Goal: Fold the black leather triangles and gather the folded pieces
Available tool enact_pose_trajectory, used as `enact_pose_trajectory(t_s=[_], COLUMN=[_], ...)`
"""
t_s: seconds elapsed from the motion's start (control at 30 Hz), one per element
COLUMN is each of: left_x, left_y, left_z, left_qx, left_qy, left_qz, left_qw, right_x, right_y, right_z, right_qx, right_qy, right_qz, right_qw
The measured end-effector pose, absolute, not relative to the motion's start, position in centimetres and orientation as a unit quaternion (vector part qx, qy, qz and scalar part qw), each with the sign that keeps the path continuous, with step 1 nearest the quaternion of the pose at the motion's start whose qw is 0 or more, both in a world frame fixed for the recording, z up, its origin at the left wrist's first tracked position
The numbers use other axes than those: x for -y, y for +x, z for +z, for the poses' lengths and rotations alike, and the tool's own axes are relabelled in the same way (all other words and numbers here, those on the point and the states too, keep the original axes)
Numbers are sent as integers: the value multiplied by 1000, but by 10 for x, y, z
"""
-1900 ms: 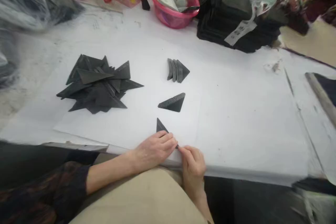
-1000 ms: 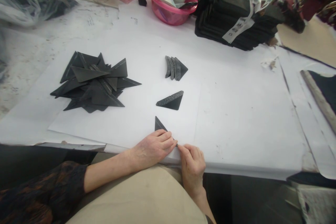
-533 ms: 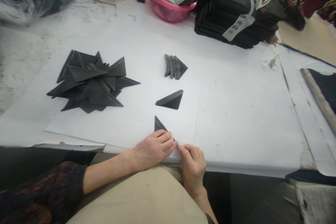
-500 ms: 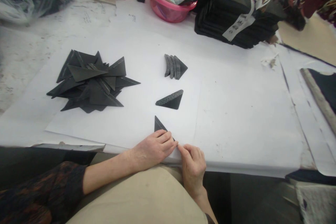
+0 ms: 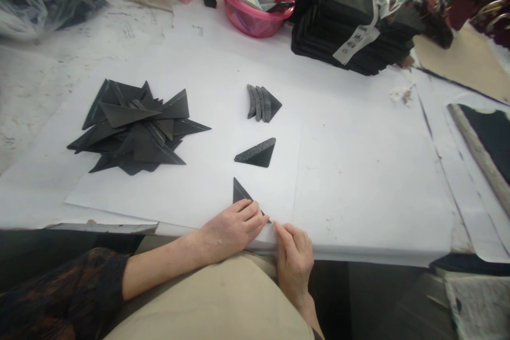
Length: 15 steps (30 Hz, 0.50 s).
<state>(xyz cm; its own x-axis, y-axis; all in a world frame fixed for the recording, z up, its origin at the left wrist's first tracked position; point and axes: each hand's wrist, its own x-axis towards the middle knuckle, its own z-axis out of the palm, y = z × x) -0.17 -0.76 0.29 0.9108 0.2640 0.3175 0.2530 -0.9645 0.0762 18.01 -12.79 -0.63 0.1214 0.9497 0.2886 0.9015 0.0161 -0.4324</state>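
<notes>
My left hand (image 5: 235, 224) presses with its fingers together on a black triangular piece (image 5: 240, 192) near the table's front edge, covering its middle. Just right of the piece's lower right tip, my right hand (image 5: 294, 252) is closed, thumb and index finger pinched; what is between them is too small to make out. Above lies another black triangle (image 5: 263, 155) with a speckled grey strip along its long side. Farther back sits a small overlapping stack of strip-edged pieces (image 5: 263, 103). A loose pile of black triangles (image 5: 137, 130) lies to the left.
White paper (image 5: 358, 170) covers the table. At the back stand a pink basin (image 5: 257, 22) holding a green-tipped bottle, and a tied black stack (image 5: 350, 21) with a white tag. A plastic bag (image 5: 43, 0) lies back left, a dark grey-edged panel (image 5: 488, 143) at the right.
My right hand has come slightly away from the triangle's lower tip, which now shows between the hands. My left hand stays on the piece. The whole view has shifted slightly.
</notes>
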Motion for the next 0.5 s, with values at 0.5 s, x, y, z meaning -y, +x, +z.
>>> enact_pose_trajectory(t_s=[0.5], left_x=[6], left_y=[-5], left_z=[-3], left_qx=[-142], left_qy=[966], left_qz=[211], left_qw=[38], right_x=[122], right_y=[174], right_z=[-7], right_qx=[649], right_qy=[-709], right_qz=[32], right_qw=[273])
